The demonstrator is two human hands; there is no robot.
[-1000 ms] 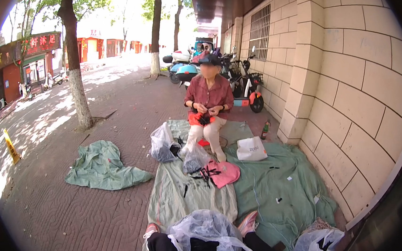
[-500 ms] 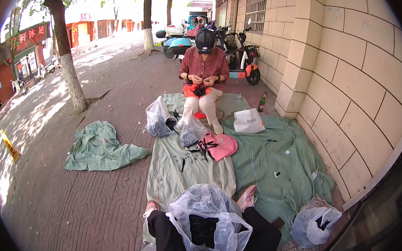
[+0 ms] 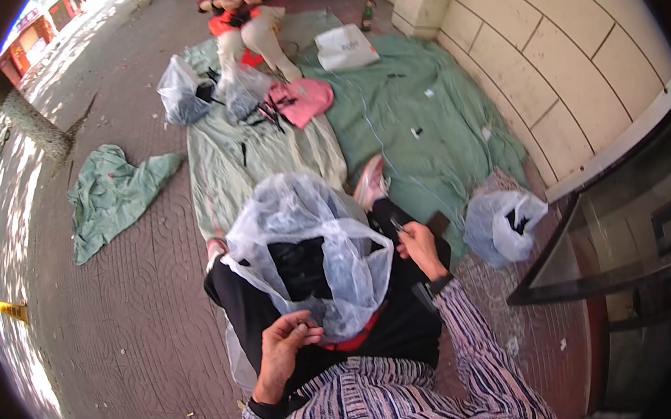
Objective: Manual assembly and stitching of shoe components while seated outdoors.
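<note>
Green sheeting (image 3: 434, 158) covered reddish paving (image 3: 149, 342) beyond the hands; block wall (image 3: 560, 58) rose past the right. Translucent plastic bag (image 3: 360, 267) sat between them, black contents (image 3: 297, 268) indistinct. Right hand (image 3: 421, 248) pinched a small dark piece (image 3: 397, 225); left hand (image 3: 282, 351) half-curled, grip unclear. Co-worker (image 3: 244, 0), opposite, was cut off above.

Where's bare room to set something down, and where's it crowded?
Free: paving between the crumpled green sheet and black trousers; pale green sheet between the pink cloth and translucent lap bag. Crowded: that sheet's far end, where black strips and two plastic bags cluster.
</note>
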